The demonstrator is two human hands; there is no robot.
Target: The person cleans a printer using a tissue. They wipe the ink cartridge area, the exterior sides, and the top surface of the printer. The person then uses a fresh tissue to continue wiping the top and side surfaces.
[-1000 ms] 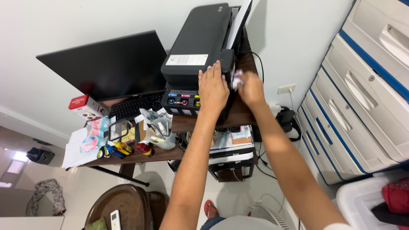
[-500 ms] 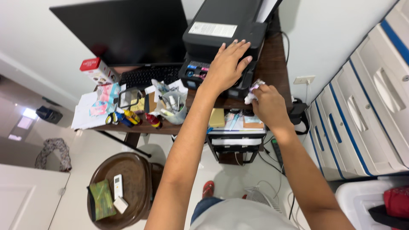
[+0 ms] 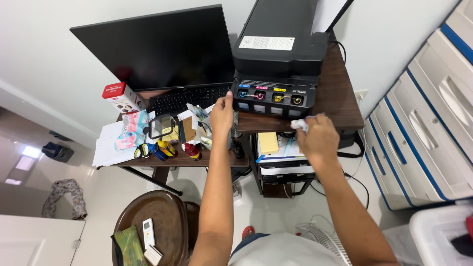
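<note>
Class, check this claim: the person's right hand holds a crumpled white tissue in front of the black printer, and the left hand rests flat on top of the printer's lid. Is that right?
Not quite. The left hand is not on the lid; it is at the printer's lower left front corner, beside the ink tank row. The head view shows this. The right hand does hold the crumpled white tissue in front of the printer.

black printer (image 3: 278,54) | upright on brown shelf | crumpled white tissue (image 3: 298,124) | in fist, front-right

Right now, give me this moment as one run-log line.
left hand: at printer's left front corner | right hand: holding crumpled tissue | ink tank caps: exposed
</note>
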